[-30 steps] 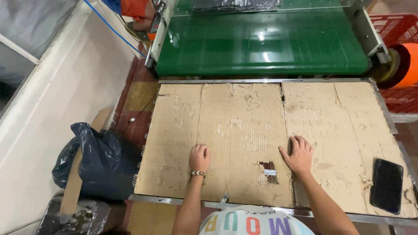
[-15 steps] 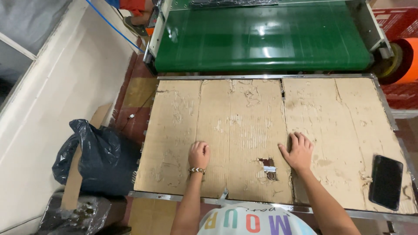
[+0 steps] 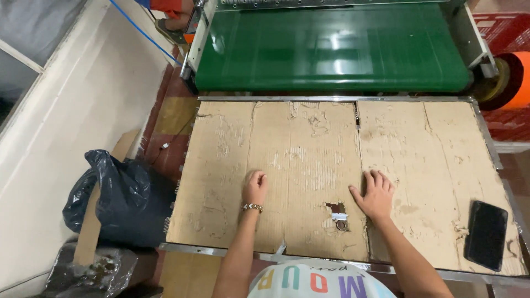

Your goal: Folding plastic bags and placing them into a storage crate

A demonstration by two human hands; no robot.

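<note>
— Both hands have barely shifted since the earlier frame; only the view has tilted slightly.
— Their state?
— Left hand [image 3: 255, 187] loosely curled, right hand [image 3: 376, 194] spread flat — both empty, resting on the worn brown cardboard sheet [image 3: 309, 143] covering the metal-framed table [image 3: 331, 99].
— Step in hand?
— Seemingly waiting before the green conveyor belt [image 3: 331, 49]; a flat black phone [image 3: 486, 234] lies at the right.

Single head cam, looks steeply down from close above worn cardboard-covered bench [image 3: 309, 149], facing forward toward green conveyor belt [image 3: 331, 49]; own forearms enter bottom edge.
</note>
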